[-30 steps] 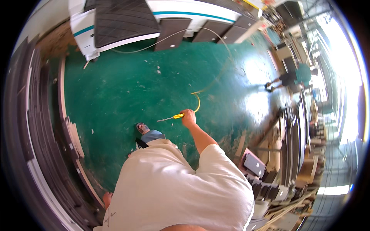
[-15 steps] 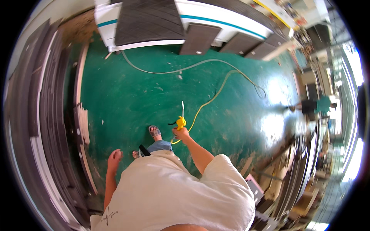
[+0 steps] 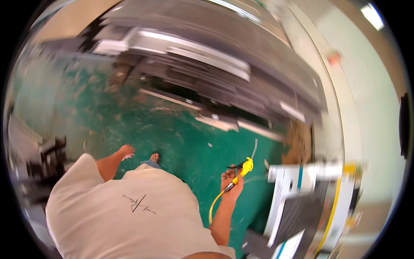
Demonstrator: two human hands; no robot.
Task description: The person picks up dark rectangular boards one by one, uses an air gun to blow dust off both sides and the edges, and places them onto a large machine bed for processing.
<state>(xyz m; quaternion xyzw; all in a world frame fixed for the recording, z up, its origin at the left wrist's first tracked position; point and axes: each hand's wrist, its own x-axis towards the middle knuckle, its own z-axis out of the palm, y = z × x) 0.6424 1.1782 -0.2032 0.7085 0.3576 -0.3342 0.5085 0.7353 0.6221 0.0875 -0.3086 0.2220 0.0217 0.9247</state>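
Observation:
My right hand (image 3: 234, 188) is held out to the front right, wrapped round a yellow air blow gun (image 3: 246, 166). The gun has a black trigger lever and a thin pale nozzle tube aimed up and away from me. From a metal fitting at its lower end, a yellow air hose (image 3: 212, 208) curves down beside my forearm. My left hand (image 3: 126, 151) hangs low at my left side, small and slightly smeared, with loosely bent fingers and nothing visible in it.
Long dark boards (image 3: 207, 71) are stacked across the far side, blurred by motion. Light strips (image 3: 217, 123) lie along the stack's near edge on the green floor (image 3: 185, 138). At the right stands a white bench (image 3: 279, 190) with dark panels (image 3: 297, 211).
My view has swung left, so the board stack now lies ahead and the white bench at the right. My right hand has lifted the blow gun and turned palm up. My left arm has swung.

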